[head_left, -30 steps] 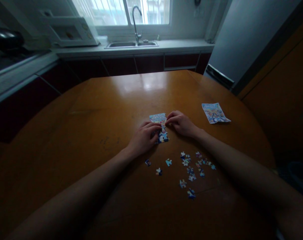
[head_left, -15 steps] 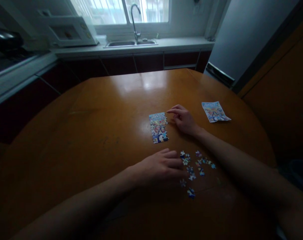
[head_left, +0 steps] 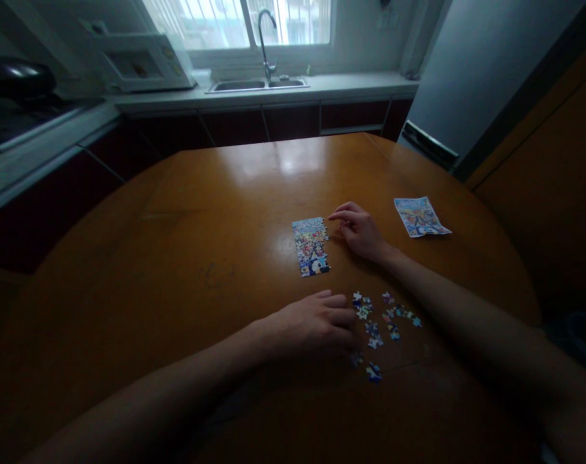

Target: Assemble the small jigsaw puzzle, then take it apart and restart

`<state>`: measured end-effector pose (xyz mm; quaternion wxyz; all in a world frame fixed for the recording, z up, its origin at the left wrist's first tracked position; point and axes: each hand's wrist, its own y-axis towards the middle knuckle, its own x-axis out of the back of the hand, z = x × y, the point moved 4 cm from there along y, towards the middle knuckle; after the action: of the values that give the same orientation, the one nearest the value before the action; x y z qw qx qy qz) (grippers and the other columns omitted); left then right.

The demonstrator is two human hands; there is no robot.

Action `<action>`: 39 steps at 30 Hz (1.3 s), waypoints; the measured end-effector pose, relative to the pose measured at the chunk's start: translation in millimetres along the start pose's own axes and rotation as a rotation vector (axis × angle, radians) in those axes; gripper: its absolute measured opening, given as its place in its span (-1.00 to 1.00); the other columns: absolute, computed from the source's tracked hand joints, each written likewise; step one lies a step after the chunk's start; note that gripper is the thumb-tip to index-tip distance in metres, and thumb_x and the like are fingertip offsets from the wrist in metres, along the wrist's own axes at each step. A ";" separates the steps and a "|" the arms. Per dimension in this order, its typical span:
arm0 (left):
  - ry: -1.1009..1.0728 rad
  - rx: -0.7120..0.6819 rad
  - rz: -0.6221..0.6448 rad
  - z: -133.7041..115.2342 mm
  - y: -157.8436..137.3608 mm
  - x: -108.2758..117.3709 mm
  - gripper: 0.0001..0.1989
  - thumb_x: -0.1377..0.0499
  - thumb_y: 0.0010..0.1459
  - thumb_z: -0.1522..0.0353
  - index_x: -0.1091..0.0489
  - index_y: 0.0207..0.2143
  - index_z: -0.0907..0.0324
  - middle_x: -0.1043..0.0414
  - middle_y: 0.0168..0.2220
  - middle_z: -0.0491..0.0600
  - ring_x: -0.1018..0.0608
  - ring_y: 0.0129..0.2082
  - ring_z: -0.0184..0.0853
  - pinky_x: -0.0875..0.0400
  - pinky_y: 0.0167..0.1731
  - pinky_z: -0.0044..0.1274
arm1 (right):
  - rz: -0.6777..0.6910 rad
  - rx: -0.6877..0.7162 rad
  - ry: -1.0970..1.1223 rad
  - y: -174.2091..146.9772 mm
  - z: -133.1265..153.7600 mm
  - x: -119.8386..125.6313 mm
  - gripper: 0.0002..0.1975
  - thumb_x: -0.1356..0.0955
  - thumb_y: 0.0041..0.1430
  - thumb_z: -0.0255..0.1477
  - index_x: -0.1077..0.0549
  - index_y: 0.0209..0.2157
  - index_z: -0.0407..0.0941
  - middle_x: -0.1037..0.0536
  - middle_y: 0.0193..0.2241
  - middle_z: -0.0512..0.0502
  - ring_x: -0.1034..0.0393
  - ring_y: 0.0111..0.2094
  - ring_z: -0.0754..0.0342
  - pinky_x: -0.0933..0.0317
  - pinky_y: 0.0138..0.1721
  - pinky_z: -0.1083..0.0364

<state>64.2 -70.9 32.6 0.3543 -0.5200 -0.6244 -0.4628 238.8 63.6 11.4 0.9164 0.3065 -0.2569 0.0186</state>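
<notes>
The partly assembled jigsaw puzzle (head_left: 310, 246) lies flat mid-table, its right edge ragged with tabs. Just right of its top corner rests my right hand (head_left: 358, 232), index finger stretched toward that edge and the other fingers bent; no piece shows in it. My left hand (head_left: 317, 325) is palm down below the puzzle, fingers loosely bent and slightly apart beside the loose puzzle pieces (head_left: 374, 335). Its fingertips are partly hidden in shadow, near one dim piece (head_left: 356, 358). A separate blue piece (head_left: 373, 372) lies closer to me.
A creased picture sheet (head_left: 421, 217) lies on the wooden table (head_left: 143, 258) to the right. Beyond the table are a counter with a sink (head_left: 259, 85), a microwave (head_left: 143, 62) and a stove at left. A fridge (head_left: 481, 71) stands at the back right.
The fingers of my left hand have drawn in and bent more, partly covering the dim piece beside them. My right hand stays by the puzzle's edge. The whole view has shifted slightly.
</notes>
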 end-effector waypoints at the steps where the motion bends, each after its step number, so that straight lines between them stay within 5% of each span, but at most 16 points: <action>1: 0.000 -0.008 -0.006 -0.7 0.4 0.5 -0.83 -0.21 0.36 0.23 -0.52 -0.06 0.01 -0.55 -0.16 -0.09 -0.44 -0.15 -0.26 -0.27 -0.14 -0.42 | 0.002 0.000 -0.002 -0.1 0.3 0.0 -0.69 -0.26 0.20 -0.63 -0.61 -0.21 -0.10 -0.48 -0.17 -0.15 -0.40 -0.23 0.03 -0.33 -0.27 0.02; 17: -0.055 0.033 0.035 -6.4 3.0 1.0 -0.89 -0.16 0.40 0.30 -0.47 -0.14 0.09 -0.51 -0.05 -0.01 -0.44 -0.14 -0.29 -0.35 -0.08 -0.49 | 0.010 -0.019 -0.002 0.2 1.3 0.3 -0.69 -0.26 0.17 -0.63 -0.60 -0.25 -0.10 -0.49 -0.17 -0.16 -0.41 -0.20 0.02 -0.33 -0.25 0.01; 26: -0.416 -0.035 0.020 -9.3 2.4 8.7 -0.92 -0.23 0.32 0.43 -0.50 -0.20 0.07 -0.61 -0.27 -0.06 -0.56 -0.25 -0.35 -0.41 -0.13 -0.50 | 0.005 -0.015 0.012 -0.5 -1.3 0.0 -0.70 -0.27 0.17 -0.63 -0.61 -0.25 -0.09 -0.50 -0.19 -0.15 -0.41 -0.23 0.02 -0.32 -0.28 0.03; 30: -0.487 0.146 -0.284 9.5 -2.2 17.7 -0.92 -0.22 0.29 0.40 -0.53 -0.26 0.11 -0.60 -0.33 -0.01 -0.54 -0.29 -0.33 -0.44 -0.19 -0.47 | 0.006 -0.019 0.008 0.0 -1.1 -0.2 -0.71 -0.27 0.19 -0.61 -0.61 -0.24 -0.08 -0.50 -0.19 -0.14 -0.40 -0.22 0.02 -0.33 -0.27 0.02; 35: -0.353 0.804 -0.892 77.9 -40.8 34.9 -0.89 -0.33 0.14 0.32 -0.55 -0.36 0.19 -0.50 -0.49 -0.08 -0.37 -0.55 -0.44 -0.21 -0.55 -0.59 | 0.008 -0.022 0.008 0.1 2.6 0.9 -0.74 -0.29 0.19 -0.60 -0.61 -0.25 -0.10 -0.52 -0.23 -0.14 -0.39 -0.27 0.04 -0.30 -0.34 0.06; 39: -0.343 0.958 -1.006 109.9 -59.6 37.6 -0.86 -0.36 0.08 0.31 -0.56 -0.38 0.21 -0.51 -0.48 -0.06 -0.35 -0.55 -0.45 -0.19 -0.57 -0.60 | 0.093 0.039 0.004 -1.5 9.6 -2.0 -0.79 -0.33 0.20 -0.55 -0.60 -0.23 -0.11 -0.53 -0.26 -0.11 -0.38 -0.35 0.09 -0.29 -0.38 0.08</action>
<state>2.5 43.4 19.6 0.1840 -0.0217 -0.9701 -0.1569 233.0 57.1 16.2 0.9088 0.3119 -0.2688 0.0670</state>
